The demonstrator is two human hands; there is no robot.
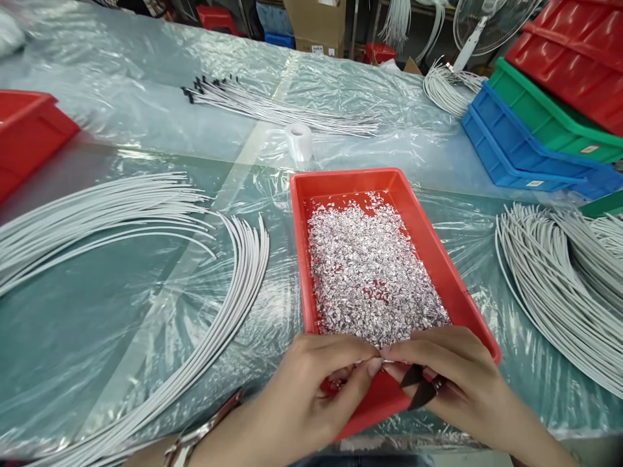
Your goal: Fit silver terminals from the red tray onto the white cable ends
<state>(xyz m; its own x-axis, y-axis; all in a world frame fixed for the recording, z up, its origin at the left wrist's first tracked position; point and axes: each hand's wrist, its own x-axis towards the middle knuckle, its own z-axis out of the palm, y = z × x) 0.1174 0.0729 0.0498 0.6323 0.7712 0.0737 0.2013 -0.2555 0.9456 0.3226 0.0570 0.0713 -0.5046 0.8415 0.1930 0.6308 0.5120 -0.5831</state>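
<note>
My left hand (311,383) and my right hand (452,376) meet fingertip to fingertip over the near end of a red tray (428,240), pinching a tiny silvery piece (384,359) between them. A small black tool (419,386) is tucked in my right palm. Several shiny silver foil scraps (370,272) fill the tray. A bundle of white cables (228,298) curves along the table just left of my left hand, passing under my forearm. A metal bracelet (199,431) circles my left wrist.
Clear plastic sheeting covers the table (146,110). More white cable bundles lie at far left (87,214), at right (559,279) and at the back (272,107). A tape roll (298,139) stands behind the tray. Stacked blue, green and red bins (545,123) sit at back right, another red bin (24,136) at left.
</note>
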